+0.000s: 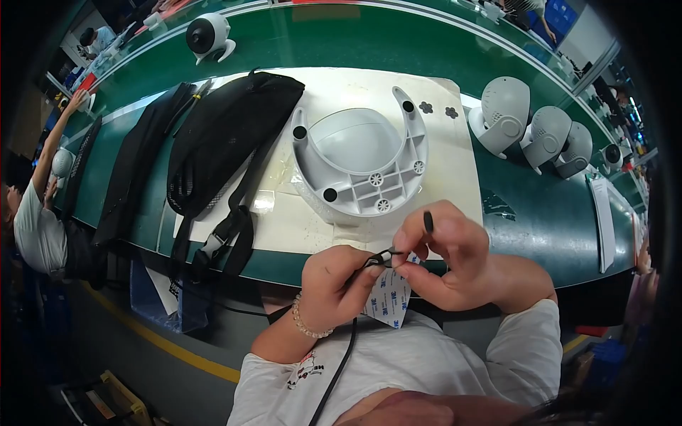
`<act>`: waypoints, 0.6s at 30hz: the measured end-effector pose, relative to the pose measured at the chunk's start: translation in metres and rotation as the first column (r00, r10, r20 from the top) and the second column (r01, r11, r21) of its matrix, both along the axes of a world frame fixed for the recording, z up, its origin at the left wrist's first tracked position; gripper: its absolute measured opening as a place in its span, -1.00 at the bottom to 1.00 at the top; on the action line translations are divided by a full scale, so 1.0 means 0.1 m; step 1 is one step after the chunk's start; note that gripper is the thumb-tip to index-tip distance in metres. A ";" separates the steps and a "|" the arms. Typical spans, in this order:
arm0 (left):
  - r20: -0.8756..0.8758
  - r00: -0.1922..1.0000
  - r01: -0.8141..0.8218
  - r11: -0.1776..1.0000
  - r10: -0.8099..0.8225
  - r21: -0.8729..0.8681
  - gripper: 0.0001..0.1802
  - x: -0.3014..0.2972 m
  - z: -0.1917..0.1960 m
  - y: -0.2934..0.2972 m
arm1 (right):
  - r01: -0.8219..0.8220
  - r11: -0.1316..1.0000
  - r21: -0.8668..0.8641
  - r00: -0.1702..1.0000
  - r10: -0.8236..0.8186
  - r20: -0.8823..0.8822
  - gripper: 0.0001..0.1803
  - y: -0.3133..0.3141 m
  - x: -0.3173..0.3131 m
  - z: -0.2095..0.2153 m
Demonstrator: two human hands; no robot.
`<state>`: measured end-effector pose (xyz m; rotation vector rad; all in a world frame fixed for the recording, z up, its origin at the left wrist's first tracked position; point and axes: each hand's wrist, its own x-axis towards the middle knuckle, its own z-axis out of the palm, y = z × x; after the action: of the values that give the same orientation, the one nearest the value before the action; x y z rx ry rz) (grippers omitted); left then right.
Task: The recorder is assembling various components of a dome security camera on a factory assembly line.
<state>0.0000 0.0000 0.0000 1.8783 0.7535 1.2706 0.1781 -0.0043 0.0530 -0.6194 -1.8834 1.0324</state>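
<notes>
My left hand (330, 284), with a beaded bracelet at its wrist, is closed on a small black piece (382, 258) with a pale part showing. The thumb and fingertips of my right hand (451, 252) pinch the far end of that piece. A black oval pad (428, 221) shows at a finger of my right hand. Below the hands is a white sheet with blue print (389, 299); whether a hand grips it I cannot tell. Just beyond, a white plastic device (355, 142) lies underside up, with black round pads and ribs on its curved base.
The device lies on a cream mat (455, 192). To its left are a black mesh bag (227, 142) and a black strap with buckle (213, 248). Several white camera-like devices (506, 106) stand right. Two dark flower-shaped pieces (452, 112) lie on the mat. A person (42, 227) works at left.
</notes>
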 end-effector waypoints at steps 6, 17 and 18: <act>0.029 1.000 -0.005 1.000 0.005 0.004 -0.89 -0.02 0.01 0.06 | 0.073 0.970 0.231 0.997 -0.071 -0.017 -0.30 0.09 -0.07 -0.05; 0.008 1.000 0.013 1.000 -0.013 -0.016 -0.85 -0.05 -0.03 0.08 | 0.133 0.927 0.351 0.989 -0.100 -0.113 -0.42 0.14 -0.06 -0.08; 0.011 1.000 0.015 1.000 -0.015 -0.014 -0.85 -0.05 -0.03 0.08 | 0.182 0.931 0.315 0.983 -0.168 -0.072 -0.49 0.13 -0.01 -0.02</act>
<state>-0.0046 0.0079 -0.0032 1.8610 0.7393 1.2625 0.1767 0.0090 0.0505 -0.5554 -1.8665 0.6013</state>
